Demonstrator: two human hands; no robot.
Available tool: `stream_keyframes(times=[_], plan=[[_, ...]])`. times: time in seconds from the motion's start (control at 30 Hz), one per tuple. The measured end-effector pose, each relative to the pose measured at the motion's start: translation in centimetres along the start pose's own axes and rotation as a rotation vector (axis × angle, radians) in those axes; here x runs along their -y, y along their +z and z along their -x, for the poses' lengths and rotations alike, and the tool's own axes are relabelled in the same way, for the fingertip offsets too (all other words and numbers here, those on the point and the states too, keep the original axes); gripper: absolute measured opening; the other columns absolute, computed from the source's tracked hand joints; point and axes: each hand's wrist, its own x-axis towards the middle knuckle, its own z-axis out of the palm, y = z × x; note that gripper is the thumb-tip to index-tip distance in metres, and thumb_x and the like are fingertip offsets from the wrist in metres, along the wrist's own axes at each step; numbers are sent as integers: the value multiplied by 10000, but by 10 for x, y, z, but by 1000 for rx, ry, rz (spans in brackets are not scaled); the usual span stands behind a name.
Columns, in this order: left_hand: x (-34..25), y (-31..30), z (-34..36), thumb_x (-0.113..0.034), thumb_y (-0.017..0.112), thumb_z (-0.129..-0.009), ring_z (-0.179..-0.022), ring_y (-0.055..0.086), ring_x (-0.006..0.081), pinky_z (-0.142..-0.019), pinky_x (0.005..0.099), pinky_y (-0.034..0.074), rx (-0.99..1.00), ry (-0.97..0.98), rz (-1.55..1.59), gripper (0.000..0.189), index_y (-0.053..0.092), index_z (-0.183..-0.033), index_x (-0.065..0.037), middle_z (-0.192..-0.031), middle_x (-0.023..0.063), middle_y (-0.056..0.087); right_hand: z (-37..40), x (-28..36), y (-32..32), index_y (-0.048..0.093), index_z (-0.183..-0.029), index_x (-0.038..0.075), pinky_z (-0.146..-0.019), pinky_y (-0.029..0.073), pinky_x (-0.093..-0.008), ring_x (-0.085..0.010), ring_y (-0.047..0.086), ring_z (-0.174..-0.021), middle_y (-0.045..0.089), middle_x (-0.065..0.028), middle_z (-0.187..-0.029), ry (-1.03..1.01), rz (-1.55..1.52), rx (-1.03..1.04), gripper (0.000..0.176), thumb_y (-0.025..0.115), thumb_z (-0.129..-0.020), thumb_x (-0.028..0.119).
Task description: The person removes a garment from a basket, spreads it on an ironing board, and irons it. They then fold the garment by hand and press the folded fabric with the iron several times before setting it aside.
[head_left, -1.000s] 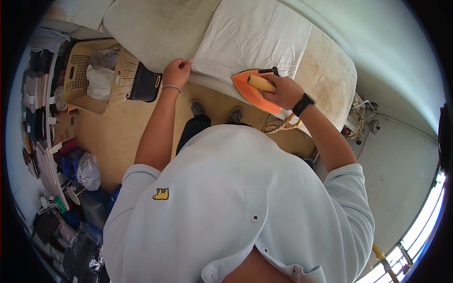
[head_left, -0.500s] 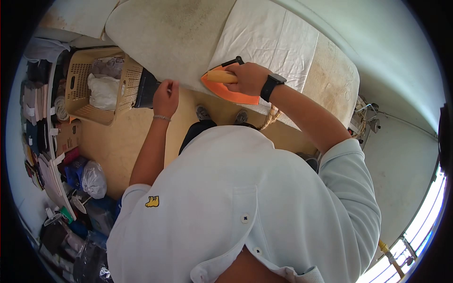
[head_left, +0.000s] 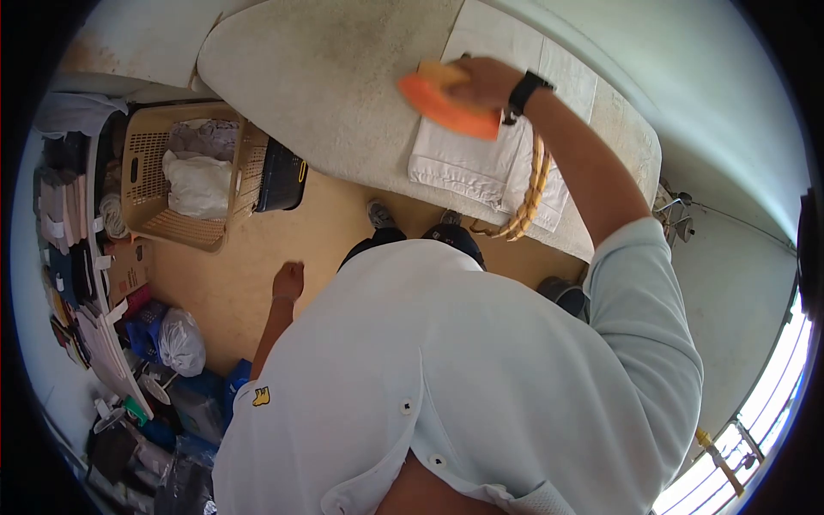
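My right hand (head_left: 493, 83), with a dark watch at its wrist, is wrapped round the tan handle of an iron (head_left: 455, 113). The orange body, blurred by motion, overlaps the left side of a folded white cloth (head_left: 476, 163) on the ironing board (head_left: 318, 77). From the iron's back end a yellow-and-brown wrapped cord (head_left: 534, 193) curves down over the cloth to the board's near edge. Low at my left side, away from the board, my left hand (head_left: 289, 280) is curled closed, and nothing shows in its fingers.
A tan plastic basket (head_left: 176, 232) with crumpled cloths stands left of the board, beside a black bin (head_left: 281, 176). Shelves of folded fabrics (head_left: 73, 193) line the left wall. A white plastic bag (head_left: 182, 342) sits on the floor below. A barred window (head_left: 755, 429) is at lower right.
My right hand has carried the iron away from me and to the right, off the board's near edge. My left hand has dropped back from beside the board toward my body.
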Motion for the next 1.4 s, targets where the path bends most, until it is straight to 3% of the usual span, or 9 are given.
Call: stream_keyframes(times=[0.23, 0.47, 0.53, 0.57, 0.73, 0.87, 1.0, 1.17, 1.4], plan=[[187, 44, -37, -399, 489, -914, -801, 642, 353, -750, 432, 504, 308, -94, -337, 429, 630, -846, 0, -809, 206, 666, 15, 49, 24, 600, -1183, 100, -792, 522, -412, -330, 659, -847, 680, -174, -902, 40, 47, -26, 503, 589, -805, 433], [133, 29, -77, -218, 498, -935, -685, 621, 124, -641, 283, 517, 226, 145, 513, 243, 626, -985, -17, -789, 81, 652, 72, -75, -16, 633, -967, -5, -723, 494, -452, -398, 638, -813, 663, -224, -820, 522, -109, -457, 465, 567, -839, 437], [96, 19, -74, -199, 502, -939, -686, 621, 125, -640, 273, 521, 292, 116, 404, 229, 618, -1026, -21, -815, 72, 654, 126, -113, -17, 626, -949, -7, -623, 486, -426, -328, 643, -675, 650, -185, -747, 727, -110, -476, 474, 570, -851, 453], [78, 14, -72, -180, 507, -944, -686, 620, 125, -640, 264, 524, 350, 86, 304, 223, 609, -1066, -24, -842, 63, 655, 152, -132, -14, 639, -1015, -12, -817, 479, -476, -417, 622, -932, 658, -258, -928, 855, -221, -495, 514, 521, -828, 452], [72, 23, -79, -190, 522, -942, -695, 619, 132, -655, 270, 534, 385, 36, 266, 234, 611, -1062, -10, -836, 73, 656, 221, -183, -24, 630, -1052, -27, -809, 486, -463, -395, 632, -938, 654, -265, -965, 1092, -350, -552, 532, 540, -825, 445], [121, 27, -129, -175, 515, -945, -731, 616, 129, -657, 267, 530, 672, -99, 694, 226, 610, -1065, -9, -857, 68, 650, 205, -129, -38, 628, -1129, 54, -782, 514, -394, -317, 664, -891, 679, -190, -950, 697, -88, -447, 456, 570, -835, 397], [66, 33, -101, -177, 520, -945, -759, 613, 125, -664, 266, 528, 509, -44, 480, 227, 608, -1075, -13, -873, 66, 643, 157, -81, -42, 586, -1202, 72, -698, 529, -360, -264, 673, -775, 680, -144, -871, 331, -243, -173, 537, 630, -837, 462], [-2, 34, -38, -196, 531, -945, -754, 620, 131, -684, 263, 534, 265, 115, 373, 248, 604, -1087, -6, -875, 72, 648, 102, -54, -13, 615, -1156, 110, -730, 530, -394, -308, 658, -777, 684, -142, -886, 107, 17, -55, 458, 624, -806, 406], [89, 74, -60, -206, 528, -937, -693, 625, 135, -643, 269, 530, 400, -19, 195, 240, 620, -1047, -14, -811, 68, 650, 186, -75, -1, 608, -1167, 122, -721, 535, -416, -295, 671, -771, 685, -144, -845, 190, 74, 43, 460, 652, -779, 365]])
